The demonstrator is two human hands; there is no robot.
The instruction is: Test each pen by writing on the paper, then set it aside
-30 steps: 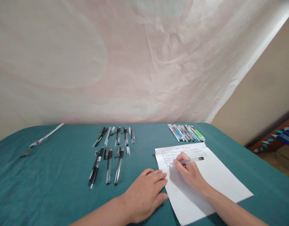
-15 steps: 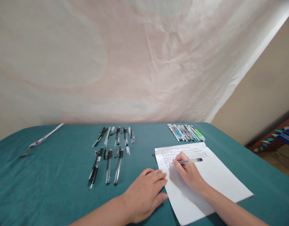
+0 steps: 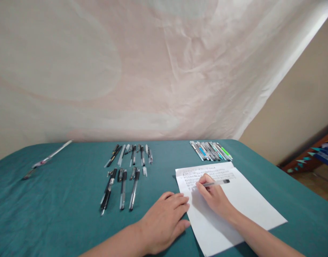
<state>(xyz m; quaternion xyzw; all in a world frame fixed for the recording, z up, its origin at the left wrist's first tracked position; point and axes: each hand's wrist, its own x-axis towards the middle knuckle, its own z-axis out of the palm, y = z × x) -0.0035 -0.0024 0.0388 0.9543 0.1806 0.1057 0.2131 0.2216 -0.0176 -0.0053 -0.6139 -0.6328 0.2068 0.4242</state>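
Observation:
My right hand (image 3: 213, 195) rests on a white sheet of paper (image 3: 256, 207), fingers closed round a pen (image 3: 216, 183) with a clear barrel and a dark end. The pen slants, its dark end out to the right; the tip is hidden behind my fingers. Several rows of dark handwriting cover the top part of the sheet. My left hand (image 3: 166, 221) lies palm down at the paper's left edge, fingers stretched and a little apart, fingertips touching the edge. It holds nothing.
Left of the paper, several disassembled pens (image 3: 123, 189) and loose caps lie in two rows on the green tablecloth (image 3: 59, 214). Bundled pens (image 3: 210, 151) lie side by side behind the paper. A long thin stick-like thing (image 3: 50, 157) lies far left. A pale curtain (image 3: 153, 71) hangs behind.
Almost nothing differs. Both hands, the pen and the paper keep their places, with only a very slight shift of the view.

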